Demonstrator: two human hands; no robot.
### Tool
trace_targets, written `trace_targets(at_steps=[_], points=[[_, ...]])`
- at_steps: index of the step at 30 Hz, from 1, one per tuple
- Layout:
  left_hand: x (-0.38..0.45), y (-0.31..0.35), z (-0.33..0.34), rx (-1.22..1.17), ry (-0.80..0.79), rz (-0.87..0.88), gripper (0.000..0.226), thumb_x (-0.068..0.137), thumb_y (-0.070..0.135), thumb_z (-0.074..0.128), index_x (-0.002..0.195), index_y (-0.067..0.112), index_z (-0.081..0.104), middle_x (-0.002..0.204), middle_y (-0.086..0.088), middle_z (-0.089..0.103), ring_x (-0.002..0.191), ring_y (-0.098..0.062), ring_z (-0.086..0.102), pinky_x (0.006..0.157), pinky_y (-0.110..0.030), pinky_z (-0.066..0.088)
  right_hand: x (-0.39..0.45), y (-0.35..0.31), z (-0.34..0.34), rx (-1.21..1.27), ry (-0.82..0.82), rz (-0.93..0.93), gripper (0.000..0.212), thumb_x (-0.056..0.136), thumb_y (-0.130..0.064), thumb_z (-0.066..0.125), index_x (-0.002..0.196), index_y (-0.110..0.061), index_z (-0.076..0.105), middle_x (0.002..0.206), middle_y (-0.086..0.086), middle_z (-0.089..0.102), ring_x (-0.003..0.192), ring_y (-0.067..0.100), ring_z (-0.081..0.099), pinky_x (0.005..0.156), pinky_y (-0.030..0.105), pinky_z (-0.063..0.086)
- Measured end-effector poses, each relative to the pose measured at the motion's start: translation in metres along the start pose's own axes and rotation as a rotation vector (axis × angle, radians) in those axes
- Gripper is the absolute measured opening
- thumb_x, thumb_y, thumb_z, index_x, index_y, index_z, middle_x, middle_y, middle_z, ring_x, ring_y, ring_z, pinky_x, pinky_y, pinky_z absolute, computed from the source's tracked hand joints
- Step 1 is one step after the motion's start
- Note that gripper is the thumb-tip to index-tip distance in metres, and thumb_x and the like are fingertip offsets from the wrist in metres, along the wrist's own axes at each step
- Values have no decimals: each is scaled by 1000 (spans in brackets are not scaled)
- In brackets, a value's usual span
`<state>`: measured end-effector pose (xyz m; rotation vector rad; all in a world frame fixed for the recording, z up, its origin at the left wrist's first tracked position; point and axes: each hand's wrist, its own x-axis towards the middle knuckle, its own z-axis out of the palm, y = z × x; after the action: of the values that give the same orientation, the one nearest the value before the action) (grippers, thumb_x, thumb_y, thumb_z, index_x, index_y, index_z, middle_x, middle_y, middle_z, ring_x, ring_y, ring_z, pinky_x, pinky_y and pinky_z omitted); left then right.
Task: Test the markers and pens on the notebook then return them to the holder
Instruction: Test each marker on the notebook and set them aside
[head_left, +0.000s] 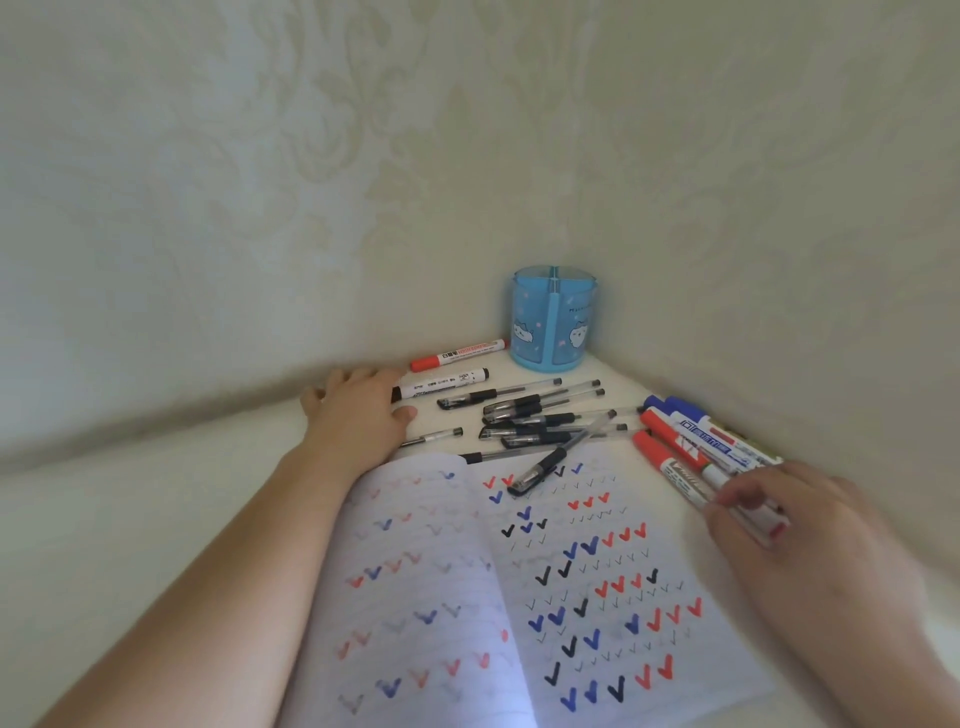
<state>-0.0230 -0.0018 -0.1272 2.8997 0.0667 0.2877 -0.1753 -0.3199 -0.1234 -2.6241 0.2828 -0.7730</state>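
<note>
Left hand (358, 410) flat on tabletop, fingers spread, touching black marker (441, 385). Right hand (789, 525) pinching red marker (691, 480) beside notebook (467, 597). Holder (553, 319) in far corner.

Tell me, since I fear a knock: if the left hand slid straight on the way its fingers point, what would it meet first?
Probably the wall. The left hand points up-left, away from the black marker by its thumb side; nothing shows between fingertips and wall, though depth is unclear.

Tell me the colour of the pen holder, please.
The pen holder is translucent blue with white cartoon animals; head view.
</note>
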Motion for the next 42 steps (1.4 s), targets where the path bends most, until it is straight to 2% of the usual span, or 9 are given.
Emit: trace_targets(at_steps=[13, 21, 28, 35, 37, 39, 40, 41, 42], points=[[-30, 31, -42, -254, 453, 260, 14, 94, 12, 53, 105, 17, 59, 91, -3, 67, 82, -31, 59, 71, -41, 46, -10, -12, -8, 269, 72, -154, 11, 76, -48, 64, 74, -37, 60, 79, -21, 59, 78, 6, 53, 59, 28, 41], [-110, 78, -43, -419, -232, 954, 23, 96, 21, 57, 107, 40, 49, 92, 18, 56, 84, 4, 55, 72, -15, 45, -15, -11, -12, 664, -255, -499, 51, 72, -73, 61, 113, -45, 51, 82, -7, 64, 68, 9, 50, 52, 20, 41], [-130, 88, -25, -400, -207, 1069, 23, 98, 36, 45, 122, 36, 46, 106, 22, 52, 98, 3, 53, 82, -21, 48, -26, -17, -2, 977, -210, -622, 12, 85, -31, 67, 85, -21, 62, 62, -10, 64, 45, 9, 53, 46, 17, 41], [-129, 97, -34, -414, -247, 1167, 22, 100, 48, 38, 102, 31, 53, 56, 12, 37, 48, -9, 33, 46, -14, 26, -29, -22, -13, 1065, -296, -624, 22, 88, -35, 66, 81, -14, 60, 70, -7, 63, 53, 16, 58, 52, 20, 45], [-126, 94, -32, -421, -265, 1166, 26, 99, 46, 42, 105, 27, 58, 53, 12, 35, 45, -8, 32, 44, -14, 24, -19, -22, 1, 1065, -454, -649, 18, 93, -24, 59, 78, -15, 55, 74, -8, 60, 45, 5, 53, 49, 19, 48], [-125, 95, -29, -438, -306, 1149, 29, 97, 45, 47, 110, 25, 64, 49, 12, 34, 41, -6, 33, 43, -11, 23, -10, -22, -8, 1004, -958, -554, 28, 97, -52, 33, 89, -31, 49, 70, -36, 50, 25, -20, 18, 43, -7, 32], [-125, 96, -27, -455, -333, 1136, 30, 96, 45, 50, 112, 25, 65, 48, 11, 34, 40, -4, 35, 44, -10, 23, -13, -18, -10, 962, -946, -457, 54, 77, -75, 31, 56, -29, 50, 66, -60, 40, 20, -22, 14, 38, -10, 25], [-125, 96, -26, -487, -366, 1113, 31, 93, 47, 52, 113, 27, 65, 47, 10, 36, 40, -3, 36, 45, -10, 23, -14, -13, -13, 886, -756, -440, 84, 60, -82, 39, 49, 1, 40, 31, -16, 41, 21, -22, 27, 36, -5, 33], [-124, 95, -26, -531, -401, 1074, 34, 91, 52, 53, 114, 29, 63, 47, 8, 39, 40, -5, 38, 46, -11, 25, -13, -5, -12, 1016, -862, -438, 68, 66, -78, 53, 50, -12, 47, 43, 23, 26, 25, -9, 46, 33, 9, 44]])
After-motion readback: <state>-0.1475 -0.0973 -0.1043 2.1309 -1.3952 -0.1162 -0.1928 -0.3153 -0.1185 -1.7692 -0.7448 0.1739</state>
